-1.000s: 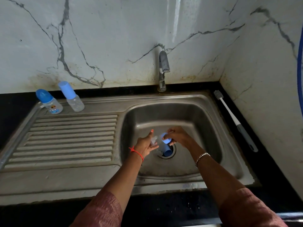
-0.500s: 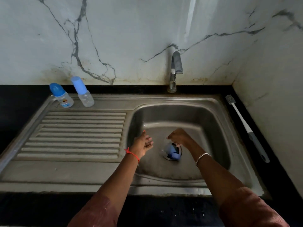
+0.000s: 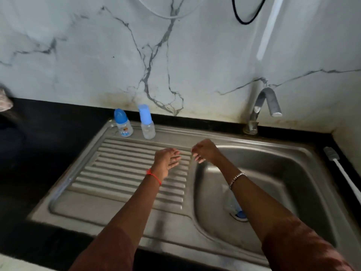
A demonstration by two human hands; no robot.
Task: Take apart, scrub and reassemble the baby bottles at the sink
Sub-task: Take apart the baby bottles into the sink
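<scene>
Head view — left hand [image 3: 167, 160] flat-fingered, right hand [image 3: 205, 150] loosely curled, both empty above the drainboard [image 3: 117, 173] — short bottle [image 3: 123, 125] and taller bottle [image 3: 147, 123] upright at its back.

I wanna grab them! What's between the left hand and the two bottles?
Only bare ribbed draining board lies between the left hand and the short bottle and tall bottle, in the head view.
</scene>
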